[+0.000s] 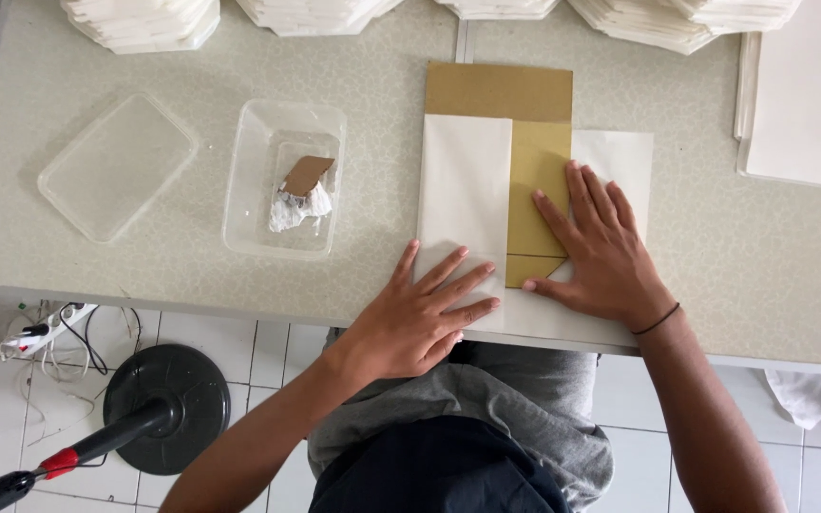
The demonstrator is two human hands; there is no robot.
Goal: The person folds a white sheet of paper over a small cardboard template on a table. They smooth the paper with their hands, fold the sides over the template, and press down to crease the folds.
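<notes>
at nine o'clock a clear lid (118, 166), then a clear tub (282, 180) holding white paste and a brown card scrap (307, 174). left hand (420, 318) and right hand (605, 252), fingers spread flat, holding nothing, press white paper (465, 190) folded over brown cardboard (499, 92) at centre.

Soft, even daylight is illuminating the scene brightly. The table (715, 247) is showing only faint, diffuse shadows beneath the left hand (415, 318) and right hand (601, 252). The white paper stacks (144, 19) are nearing overexposure. Focus is holding sharp; the edges are bowing slightly.
</notes>
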